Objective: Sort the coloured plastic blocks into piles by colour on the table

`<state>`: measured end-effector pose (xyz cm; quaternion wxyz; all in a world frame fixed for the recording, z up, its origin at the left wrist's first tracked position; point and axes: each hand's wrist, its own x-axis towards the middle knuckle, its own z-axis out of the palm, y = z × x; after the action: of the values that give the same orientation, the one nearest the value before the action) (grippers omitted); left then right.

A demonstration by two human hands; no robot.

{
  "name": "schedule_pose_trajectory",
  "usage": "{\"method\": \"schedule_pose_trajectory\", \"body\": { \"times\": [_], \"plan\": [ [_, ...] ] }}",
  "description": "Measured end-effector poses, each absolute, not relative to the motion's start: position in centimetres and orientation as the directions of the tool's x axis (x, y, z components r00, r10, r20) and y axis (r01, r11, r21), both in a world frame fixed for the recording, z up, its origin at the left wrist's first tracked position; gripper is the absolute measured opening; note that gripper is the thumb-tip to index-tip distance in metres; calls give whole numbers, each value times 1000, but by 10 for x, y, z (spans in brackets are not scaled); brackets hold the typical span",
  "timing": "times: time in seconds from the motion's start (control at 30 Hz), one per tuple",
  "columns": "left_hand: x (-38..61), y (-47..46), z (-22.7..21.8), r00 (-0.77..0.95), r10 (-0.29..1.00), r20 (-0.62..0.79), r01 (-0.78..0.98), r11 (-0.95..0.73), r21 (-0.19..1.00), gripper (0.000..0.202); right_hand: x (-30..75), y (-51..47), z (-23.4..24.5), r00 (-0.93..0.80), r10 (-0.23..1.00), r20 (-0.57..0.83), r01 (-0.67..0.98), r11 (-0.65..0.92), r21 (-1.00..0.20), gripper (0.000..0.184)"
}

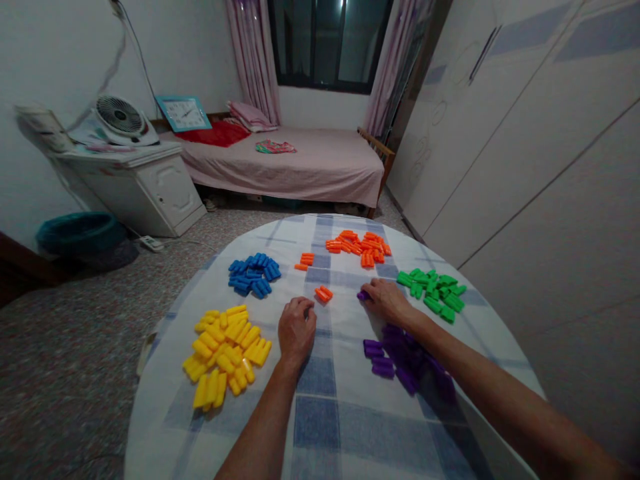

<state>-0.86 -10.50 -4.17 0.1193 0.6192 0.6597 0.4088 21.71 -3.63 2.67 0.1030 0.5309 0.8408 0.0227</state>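
Observation:
My right hand [387, 301] reaches across to the middle right of the table, its fingers closed on a small purple plastic piece [363, 295]. Beneath that forearm lies a pile of purple pieces [383, 367], partly hidden and in shadow. My left hand [297, 328] rests near the table's middle with its fingers curled in; whatever they hold, if anything, is hidden. Just beyond its fingertips sits a small cluster of orange pieces [324, 294]. Left of this hand spreads a pile of yellow pieces [227, 350].
Blue pieces [254, 275] lie at the far left, a larger orange pile [357, 247] at the back, green pieces [434, 291] at the right. A short orange row [305, 261] lies apart. Around the cloth-covered round table [315, 460] stand a bed [310, 157], cabinet [163, 190] and wardrobe [530, 220].

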Motion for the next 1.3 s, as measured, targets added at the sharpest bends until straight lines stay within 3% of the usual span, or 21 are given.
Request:
{"method": "schedule_pose_trajectory", "body": {
  "times": [0.13,0.23,0.37,0.47,0.57,0.77,1.0,1.3],
  "plan": [
    [-9,-105,-41,-204,914,349,719,-102,688,21,234,-59,38,-459,864,-207,864,488,122,24],
    [-9,-105,-41,-207,914,348,716,-101,691,21,224,-62,44,-577,814,-71,812,581,59,29],
    [-9,-105,-42,-199,914,353,710,-114,695,21,181,-45,28,-777,608,163,618,786,13,45],
    [-10,-104,-44,-197,911,363,713,-120,690,22,145,-23,7,-867,466,179,482,875,57,42],
    [-10,-104,-44,-212,909,359,712,-108,694,23,121,2,-9,-898,418,137,431,899,78,42],
    [-10,-105,-42,-216,916,339,689,-104,718,21,108,55,-14,-831,536,149,553,825,116,41],
    [-10,-104,-45,-225,918,328,688,-89,720,21,135,100,-9,-621,769,149,783,611,112,42],
    [-12,-104,-44,-204,918,340,708,-102,699,23,211,13,35,-444,854,273,884,467,-23,48]
  ]
}}
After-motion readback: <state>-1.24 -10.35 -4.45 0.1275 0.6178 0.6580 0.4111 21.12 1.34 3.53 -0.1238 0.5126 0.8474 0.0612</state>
